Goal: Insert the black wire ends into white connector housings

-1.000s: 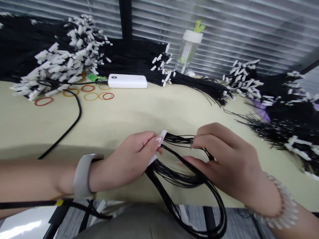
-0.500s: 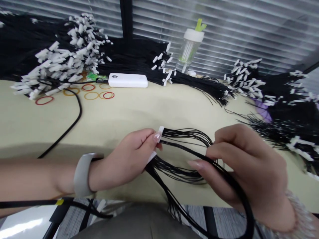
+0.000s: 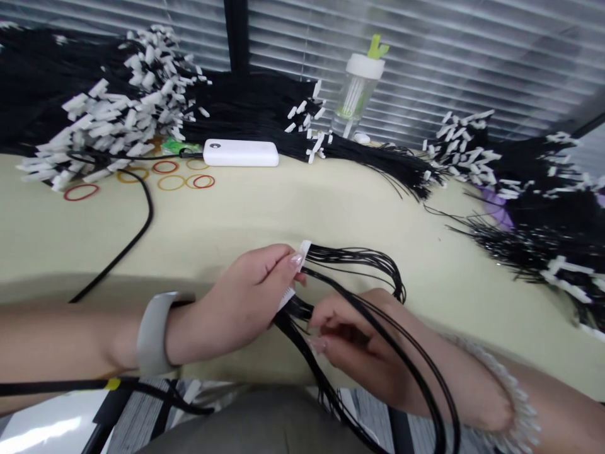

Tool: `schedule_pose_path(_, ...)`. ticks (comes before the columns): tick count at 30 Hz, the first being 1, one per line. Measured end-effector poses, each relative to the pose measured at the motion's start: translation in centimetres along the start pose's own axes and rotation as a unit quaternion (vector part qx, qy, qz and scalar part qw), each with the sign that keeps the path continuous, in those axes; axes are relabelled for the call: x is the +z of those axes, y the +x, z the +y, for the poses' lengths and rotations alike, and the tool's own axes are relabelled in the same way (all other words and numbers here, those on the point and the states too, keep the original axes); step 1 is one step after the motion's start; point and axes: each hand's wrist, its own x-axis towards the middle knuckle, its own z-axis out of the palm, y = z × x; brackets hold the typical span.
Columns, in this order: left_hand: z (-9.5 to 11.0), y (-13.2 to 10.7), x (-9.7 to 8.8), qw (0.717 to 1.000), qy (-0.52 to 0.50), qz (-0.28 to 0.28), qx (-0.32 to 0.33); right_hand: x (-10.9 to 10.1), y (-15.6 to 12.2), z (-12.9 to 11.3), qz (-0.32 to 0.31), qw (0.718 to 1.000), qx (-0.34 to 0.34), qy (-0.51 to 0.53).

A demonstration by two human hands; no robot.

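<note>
My left hand point(image 3: 241, 302) is closed on a stack of white connectors point(image 3: 302, 252) at the near middle of the beige table point(image 3: 265, 208). Thin black wires point(image 3: 363, 261) fan out of the connectors, loop to the right and hang over the table's front edge. My right hand point(image 3: 363, 347) is just right of the left hand, fingers curled and pinching the black wires close below the connectors. Some of the wires lie across the back of my right hand. A grey band is on my left wrist, a pale beaded bracelet on my right.
Big heaps of black wire harnesses with white connectors lie at the back left point(image 3: 108, 120), back middle point(image 3: 283, 120) and right point(image 3: 543, 208). A white power bank point(image 3: 241, 153), several rubber bands point(image 3: 165, 180), a black cable point(image 3: 137, 233) and a clear bottle point(image 3: 357, 88) stand behind.
My right hand has come down and to the left, from the loop's right side to the wires just under the connectors. The left hand has stayed put.
</note>
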Motion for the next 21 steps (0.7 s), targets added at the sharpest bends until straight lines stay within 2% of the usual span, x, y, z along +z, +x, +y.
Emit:
schedule_pose_path(2, 0.06, 0.06, -0.04, 1.0, 0.0, -0.005, -0.004, 0.26, 0.0, -0.01, 0.021, 1.0, 0.01, -0.017)
schedule_pose_path(7, 0.19, 0.02, -0.07, 1.0, 0.008, -0.005, -0.002, 0.46, 0.27, -0.19, -0.016, 0.997, -0.031, -0.072)
schedule_pose_path(11, 0.38, -0.14, -0.08, 1.0, 0.011, -0.008, -0.009, 0.44, 0.37, -0.17, -0.016, 0.995, -0.057, -0.085)
schedule_pose_path(21, 0.52, -0.19, 0.02, 1.0, 0.02, -0.012, -0.005, -0.11, -0.21, 0.24, -0.01, 0.996, -0.028, -0.086)
